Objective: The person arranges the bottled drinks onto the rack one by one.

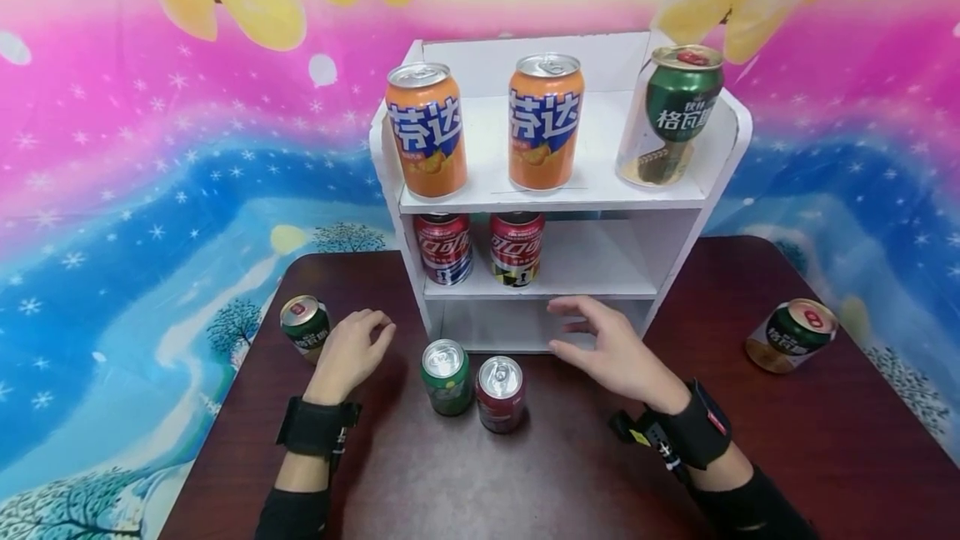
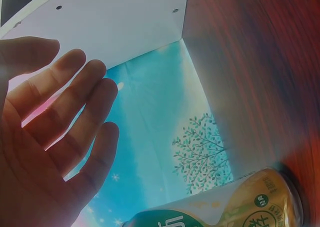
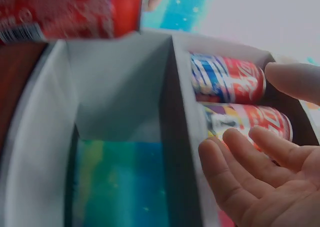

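My left hand (image 1: 349, 357) is held over the table beside a green-and-gold drink can (image 1: 306, 330), its loosely bent fingers holding nothing. In the left wrist view that can (image 2: 235, 204) lies past the fingertips. My right hand (image 1: 609, 352), empty with thumb and fingers spread, is before the lower part of a white shelf rack (image 1: 622, 259). Two red cola cans (image 1: 444, 248) stand on the middle shelf, left and centre. Between my hands, a green can (image 1: 447, 386) and a dark red can (image 1: 500, 402) stand upright on the table, side by side.
On the top shelf are two orange soda cans (image 1: 427, 140) and, at the right, a green-and-gold can (image 1: 670, 127). Another such can (image 1: 787, 340) stands near the right edge of the dark wooden table (image 1: 570, 482). A printed cloth (image 1: 112, 190) hangs behind.
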Demonstrator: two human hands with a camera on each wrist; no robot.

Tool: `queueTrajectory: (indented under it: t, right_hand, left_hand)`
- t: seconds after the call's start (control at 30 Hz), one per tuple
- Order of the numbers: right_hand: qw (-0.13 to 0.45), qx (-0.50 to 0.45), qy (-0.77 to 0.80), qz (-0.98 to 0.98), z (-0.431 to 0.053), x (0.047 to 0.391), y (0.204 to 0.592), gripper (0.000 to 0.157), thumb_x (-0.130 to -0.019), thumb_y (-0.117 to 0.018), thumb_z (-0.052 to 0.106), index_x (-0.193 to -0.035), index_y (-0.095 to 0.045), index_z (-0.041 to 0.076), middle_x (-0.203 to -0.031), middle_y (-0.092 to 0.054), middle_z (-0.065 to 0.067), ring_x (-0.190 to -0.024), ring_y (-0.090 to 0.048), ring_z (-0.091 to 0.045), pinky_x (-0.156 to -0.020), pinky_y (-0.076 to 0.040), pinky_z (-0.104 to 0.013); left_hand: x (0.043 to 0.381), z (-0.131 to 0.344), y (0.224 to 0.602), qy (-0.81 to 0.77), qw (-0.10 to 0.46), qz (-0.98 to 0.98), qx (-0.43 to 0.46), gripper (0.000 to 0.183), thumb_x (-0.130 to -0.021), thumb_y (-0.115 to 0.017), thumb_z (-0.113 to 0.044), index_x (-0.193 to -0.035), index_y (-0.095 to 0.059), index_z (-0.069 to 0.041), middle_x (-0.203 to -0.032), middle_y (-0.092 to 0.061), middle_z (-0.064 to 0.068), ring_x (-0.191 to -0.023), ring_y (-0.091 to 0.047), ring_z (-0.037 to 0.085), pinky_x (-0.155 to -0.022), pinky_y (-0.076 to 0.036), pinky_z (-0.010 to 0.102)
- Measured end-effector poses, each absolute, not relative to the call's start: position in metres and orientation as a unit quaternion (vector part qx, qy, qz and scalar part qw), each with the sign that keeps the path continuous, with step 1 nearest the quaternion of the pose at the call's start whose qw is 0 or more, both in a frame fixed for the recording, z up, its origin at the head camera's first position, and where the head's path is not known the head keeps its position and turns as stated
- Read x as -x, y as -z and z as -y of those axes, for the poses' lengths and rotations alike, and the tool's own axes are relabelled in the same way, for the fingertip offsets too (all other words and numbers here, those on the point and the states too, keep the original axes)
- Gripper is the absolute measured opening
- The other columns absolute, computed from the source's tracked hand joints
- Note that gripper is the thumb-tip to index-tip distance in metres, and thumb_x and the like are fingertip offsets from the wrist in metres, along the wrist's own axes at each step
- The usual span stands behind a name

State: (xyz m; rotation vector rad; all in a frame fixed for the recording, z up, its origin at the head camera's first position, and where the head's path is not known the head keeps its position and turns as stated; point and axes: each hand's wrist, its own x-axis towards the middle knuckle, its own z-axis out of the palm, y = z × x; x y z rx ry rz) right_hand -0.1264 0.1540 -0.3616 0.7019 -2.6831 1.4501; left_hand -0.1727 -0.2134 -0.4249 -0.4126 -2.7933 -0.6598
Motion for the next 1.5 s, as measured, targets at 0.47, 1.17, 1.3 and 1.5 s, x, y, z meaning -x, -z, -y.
queueTrajectory:
  t: [0.47, 1.17, 1.3, 1.5]
  right_hand:
    - [-0.035, -0.261, -0.457, 0.85, -0.138, 0.115, 0.402, 0.059, -0.077, -0.079, 0.011, -0.128, -0.05, 0.008, -0.124, -0.054, -0.007, -0.11, -0.055, -0.023, -0.088, -0.048, -0.034]
    - [-0.088, -0.183, -0.517, 0.832, -0.087, 0.115, 0.462, 0.091, -0.062, -0.09, 0.026, -0.136, -0.04, 0.007, -0.117, -0.056, -0.009, -0.106, -0.055, -0.022, -0.088, -0.046, -0.041]
    - [-0.069, -0.178, -0.514, 0.836, -0.084, 0.116, 0.464, 0.085, -0.059, -0.09, 0.026, -0.129, -0.045, 0.008, -0.111, -0.06, -0.005, -0.101, -0.058, -0.02, -0.086, -0.047, -0.04]
    - [-0.06, -0.18, -0.5, 0.845, -0.084, 0.118, 0.463, 0.077, -0.059, -0.09, 0.027, -0.122, -0.048, 0.012, -0.105, -0.061, 0.0, -0.096, -0.059, -0.016, -0.082, -0.049, -0.036]
  left_hand:
    - [0.173, 0.212, 0.425, 0.224, 0.118, 0.957, 0.144, 0.014, -0.091, -0.063, -0.024, -0.092, -0.069, -0.011, -0.086, -0.063, 0.003, -0.079, -0.057, 0.021, -0.071, -0.049, 0.039]
    - [0.173, 0.214, 0.428, 0.223, 0.116, 0.957, 0.148, 0.012, -0.091, -0.063, -0.022, -0.091, -0.068, -0.011, -0.085, -0.063, 0.002, -0.079, -0.057, 0.021, -0.068, -0.048, 0.039]
    - [0.174, 0.215, 0.427, 0.22, 0.119, 0.957, 0.149, 0.013, -0.091, -0.063, -0.022, -0.091, -0.068, -0.011, -0.085, -0.063, 0.003, -0.079, -0.056, 0.021, -0.069, -0.048, 0.039]
    - [0.174, 0.215, 0.426, 0.222, 0.114, 0.957, 0.145, 0.013, -0.091, -0.063, -0.022, -0.092, -0.069, -0.01, -0.086, -0.063, 0.003, -0.079, -0.056, 0.021, -0.069, -0.048, 0.038]
